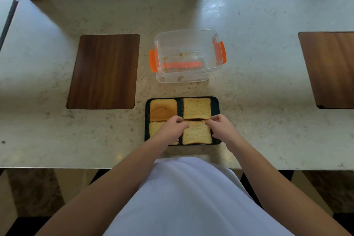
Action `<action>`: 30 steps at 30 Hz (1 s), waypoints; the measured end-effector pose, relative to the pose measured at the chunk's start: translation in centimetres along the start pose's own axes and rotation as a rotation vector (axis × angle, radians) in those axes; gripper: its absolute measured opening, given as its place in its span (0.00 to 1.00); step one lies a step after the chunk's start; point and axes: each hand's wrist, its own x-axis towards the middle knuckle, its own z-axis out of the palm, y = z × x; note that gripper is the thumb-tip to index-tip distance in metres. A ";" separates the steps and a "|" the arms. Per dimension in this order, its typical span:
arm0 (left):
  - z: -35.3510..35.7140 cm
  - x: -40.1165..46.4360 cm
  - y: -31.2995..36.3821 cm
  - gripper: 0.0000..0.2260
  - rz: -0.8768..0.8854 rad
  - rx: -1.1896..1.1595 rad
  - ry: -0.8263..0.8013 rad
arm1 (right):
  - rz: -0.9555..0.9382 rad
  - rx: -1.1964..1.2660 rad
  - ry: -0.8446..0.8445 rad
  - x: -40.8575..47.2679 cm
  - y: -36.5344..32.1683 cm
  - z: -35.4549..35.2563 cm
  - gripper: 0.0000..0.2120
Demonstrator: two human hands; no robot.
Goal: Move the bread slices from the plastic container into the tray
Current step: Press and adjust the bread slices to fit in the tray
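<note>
A dark tray [215, 105] lies near the counter's front edge with several bread slices in it. A browner crust slice [162, 109] is at the far left, a pale slice [197, 108] at the far right. The near-right slice [197, 133] is pinched at its far corners by my left hand [172, 128] and my right hand [222, 126]. A near-left slice [154, 127] is partly hidden under my left hand. Beyond the tray stands the clear plastic container [186, 55] with orange clips; only crumbs show inside.
A dark wooden inset panel [104, 72] sits left of the container, and another wooden panel [331, 69] lies at the far right. Crumbs dot the marble counter [258, 92] between container and tray. Windows run along the back.
</note>
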 end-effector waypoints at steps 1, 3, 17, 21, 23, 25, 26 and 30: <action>0.0 0.2 0.5 0.22 0.010 -0.006 0.010 | 0.003 0.000 0.009 0.2 -0.3 -0.1 0.23; -0.1 0.6 1.5 0.24 0.012 -0.016 0.022 | 0.015 0.004 0.011 0.6 -0.9 -0.2 0.28; -0.2 1.2 4.6 0.22 -0.060 -0.049 -0.018 | 0.060 0.018 -0.018 1.5 -1.8 0.4 0.32; 0.2 1.2 4.7 0.20 -0.062 -0.084 -0.041 | 0.045 -0.001 -0.013 1.6 -1.7 0.0 0.32; 0.4 1.2 4.8 0.16 -0.052 -0.084 -0.057 | 0.036 -0.006 -0.002 1.7 -1.6 -0.3 0.31; 0.6 1.1 4.9 0.12 -0.043 -0.083 -0.064 | 0.034 -0.008 0.005 1.7 -1.5 -0.6 0.31; 0.7 1.1 5.0 0.12 -0.042 -0.082 -0.067 | 0.035 -0.013 0.008 1.7 -1.4 -0.7 0.31; 0.9 0.9 5.1 0.13 -0.041 -0.087 -0.076 | 0.037 -0.031 0.016 1.7 -1.2 -0.8 0.31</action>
